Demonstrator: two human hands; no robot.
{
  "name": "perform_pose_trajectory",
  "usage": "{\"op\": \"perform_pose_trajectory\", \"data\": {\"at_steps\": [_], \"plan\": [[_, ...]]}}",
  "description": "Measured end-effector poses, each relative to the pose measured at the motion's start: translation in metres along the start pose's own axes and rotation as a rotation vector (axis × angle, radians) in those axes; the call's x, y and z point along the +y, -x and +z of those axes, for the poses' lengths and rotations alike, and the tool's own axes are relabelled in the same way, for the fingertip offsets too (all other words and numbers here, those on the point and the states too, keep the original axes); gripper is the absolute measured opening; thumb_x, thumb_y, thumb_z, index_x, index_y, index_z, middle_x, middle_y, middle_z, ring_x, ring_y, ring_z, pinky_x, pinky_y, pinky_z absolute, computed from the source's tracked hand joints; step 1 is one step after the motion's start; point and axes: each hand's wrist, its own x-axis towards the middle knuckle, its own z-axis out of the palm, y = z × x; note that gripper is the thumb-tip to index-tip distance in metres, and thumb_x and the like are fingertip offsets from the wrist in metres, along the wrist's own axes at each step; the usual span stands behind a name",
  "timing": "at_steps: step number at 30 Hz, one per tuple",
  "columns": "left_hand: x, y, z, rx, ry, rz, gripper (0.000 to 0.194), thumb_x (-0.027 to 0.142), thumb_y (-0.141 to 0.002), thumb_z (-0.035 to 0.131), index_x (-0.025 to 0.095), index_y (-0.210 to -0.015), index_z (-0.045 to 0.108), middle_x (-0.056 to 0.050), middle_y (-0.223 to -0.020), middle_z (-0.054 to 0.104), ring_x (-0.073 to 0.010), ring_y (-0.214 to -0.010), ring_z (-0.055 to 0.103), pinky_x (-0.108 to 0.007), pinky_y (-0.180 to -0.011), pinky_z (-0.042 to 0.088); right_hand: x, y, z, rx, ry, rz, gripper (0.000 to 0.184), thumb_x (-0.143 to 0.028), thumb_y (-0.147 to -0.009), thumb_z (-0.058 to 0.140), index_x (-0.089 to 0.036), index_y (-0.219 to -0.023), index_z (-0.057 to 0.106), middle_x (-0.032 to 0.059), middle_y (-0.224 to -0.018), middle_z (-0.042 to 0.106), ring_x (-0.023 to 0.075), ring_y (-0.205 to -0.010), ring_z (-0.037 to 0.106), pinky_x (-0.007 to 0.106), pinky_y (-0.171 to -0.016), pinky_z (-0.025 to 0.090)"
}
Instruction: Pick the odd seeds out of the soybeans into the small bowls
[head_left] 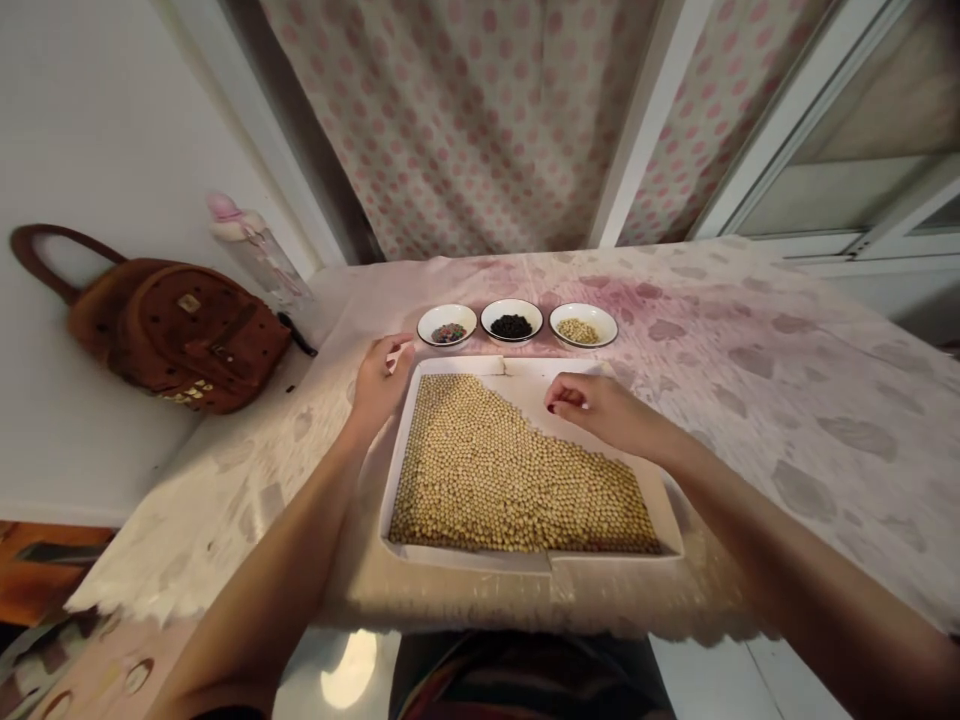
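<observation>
A shallow white tray [667, 500] holds a layer of small round tan beads or beans [510, 470]. They cover most of it, leaving the upper right of its floor bare. My left hand [381, 380] is at the tray's upper left corner, fingers loosely bent with a gap between thumb and fingers; I see nothing held. Over the bare part, my right hand [589, 408] has its fingers curled into a pinch. A tiny dark red spot shows at the fingertips; what it is I cannot make out.
Behind the tray stand three dark-rimmed white bowls: one with multicoloured bits [449, 333], one with black pieces [511, 326], one with pale tan pieces [579, 331]. A brown backpack [202, 335] and a pink-topped clear bottle [262, 250] are at the left. A patterned cloth [750, 400] covers the table.
</observation>
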Motion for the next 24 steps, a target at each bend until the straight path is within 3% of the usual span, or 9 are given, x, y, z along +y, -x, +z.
{"op": "perform_pose_trajectory", "data": {"at_steps": [6,11,17,20,24], "plan": [[0.003,0.012,0.006,0.091,0.040,-0.014,0.021,0.034,-0.094,0.054,0.021,-0.098,0.070,-0.005,-0.102,0.070,-0.0183,-0.093,0.066,-0.031,-0.079,0.053,0.007,-0.016,0.018,-0.138,0.042,0.036,0.004,-0.025,-0.082,0.058,-0.022,-0.082,0.061,0.0039,-0.083,0.070,0.0185,-0.076,0.063,0.032,-0.065,0.045],[0.001,0.011,0.006,0.072,0.026,-0.060,0.020,0.031,-0.093,0.054,0.021,-0.091,0.071,-0.003,-0.095,0.072,-0.0173,-0.086,0.067,-0.030,-0.075,0.053,0.006,-0.017,0.027,-0.139,0.028,0.054,0.005,-0.028,-0.081,0.061,-0.023,-0.081,0.059,0.0018,-0.078,0.069,0.0169,-0.070,0.061,0.030,-0.061,0.044],[0.003,0.011,0.006,0.058,0.037,-0.056,0.018,0.029,-0.092,0.055,0.022,-0.090,0.071,-0.003,-0.093,0.073,-0.0169,-0.085,0.067,-0.030,-0.074,0.053,0.005,-0.015,0.022,-0.077,0.124,0.045,0.005,-0.027,-0.086,0.055,-0.025,-0.083,0.058,0.0004,-0.076,0.067,0.0163,-0.068,0.059,0.029,-0.058,0.040],[0.006,0.012,0.003,0.065,0.039,-0.049,0.017,0.027,-0.092,0.055,0.021,-0.091,0.071,-0.003,-0.093,0.073,-0.0163,-0.084,0.067,-0.029,-0.074,0.053,0.009,-0.014,0.021,-0.018,0.127,0.037,0.008,-0.026,-0.087,0.053,-0.024,-0.085,0.060,0.0005,-0.079,0.068,0.0159,-0.069,0.060,0.029,-0.060,0.040],[0.006,0.013,0.001,0.069,0.022,-0.059,0.018,0.027,-0.092,0.055,0.021,-0.091,0.072,-0.003,-0.094,0.073,-0.0162,-0.084,0.067,-0.029,-0.073,0.053,0.008,-0.010,0.021,-0.045,0.114,-0.013,0.005,-0.026,-0.086,0.056,-0.024,-0.087,0.060,0.0015,-0.084,0.068,0.0156,-0.072,0.060,0.029,-0.062,0.043]]}}
